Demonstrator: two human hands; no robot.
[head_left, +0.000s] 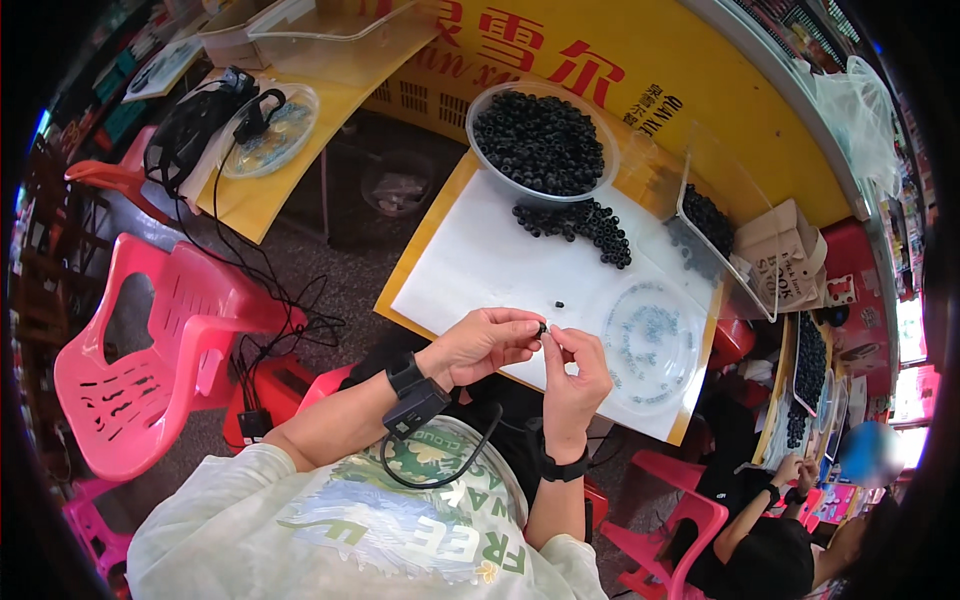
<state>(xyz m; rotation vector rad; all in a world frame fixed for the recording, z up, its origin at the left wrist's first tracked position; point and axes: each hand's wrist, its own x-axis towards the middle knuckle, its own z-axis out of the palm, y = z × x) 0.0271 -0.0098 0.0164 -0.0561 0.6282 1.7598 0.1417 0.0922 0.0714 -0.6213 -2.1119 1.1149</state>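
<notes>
Left hand (480,345) pinches a small black piece (542,328) between thumb and fingertips, with the fingers pointing right. Right hand (580,380) meets it from the other side, thumb and index finger brought together and directed up and to the left; whether these fingertips also grip the piece cannot be determined. The small black piece sits at the meeting point of both hands, in front of the person's torso and over the near edge of the worktop (432,232). Its long axis and the direction it points cannot be read, since it is tiny and partly covered by the fingers.

A single black bead (559,304) lies just beyond the fingertips on the white sheet (470,250) that covers most of the worktop. To the right of the hands, a round clear tray (690,340) rests on the sheet and carries small pale-blue pieces. Farther out, a pile of loose black beads (600,230) spreads against the near side of a clear bowl (611,158), which is filled with similar beads. At the right edge stands a clear bin (725,262) containing more black beads, with a paper bag (780,255) beside it.

A pink chair (150,370) stands on the left; a co-worker (770,545) sits at the lower right.
</notes>
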